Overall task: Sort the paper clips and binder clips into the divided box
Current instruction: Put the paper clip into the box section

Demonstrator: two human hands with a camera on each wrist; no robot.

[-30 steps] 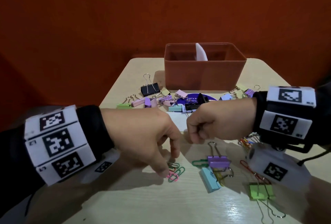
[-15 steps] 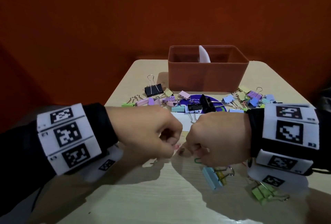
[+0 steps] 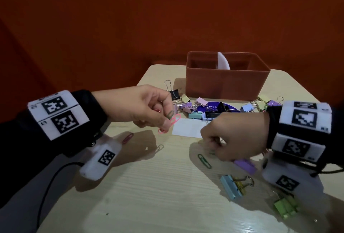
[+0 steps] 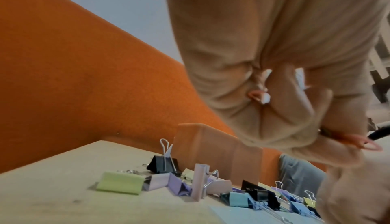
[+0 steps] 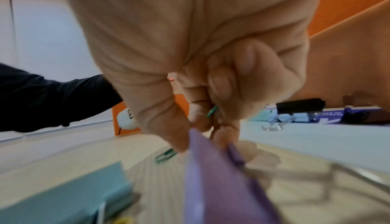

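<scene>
Left hand (image 3: 143,108) pinching pink paper clips (image 3: 172,122) above worktop (image 3: 149,195), right hand (image 3: 232,135) curled around lilac binder clip (image 3: 244,165), green wire clip (image 5: 212,111), brown divided box (image 3: 227,83) behind

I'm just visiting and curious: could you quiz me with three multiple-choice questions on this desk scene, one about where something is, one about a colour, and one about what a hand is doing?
1. Where does the divided box stand?
A. at the far end of the table, behind the pile of binder clips
B. at the near table edge
C. under the left hand

2. What colour are the paper clips that the left hand has lifted?
A. mostly pink
B. all yellow
C. all black

3. What is the right hand doing?
A. lying flat and open
B. its fingers curled round a purple binder clip
C. resting inside the box

Answers:
1 A: the head view shows the box beyond the clips.
2 A: pink loops stick out of the pinch.
3 B: the right wrist view shows the curled hold, plus a green wire.
</scene>
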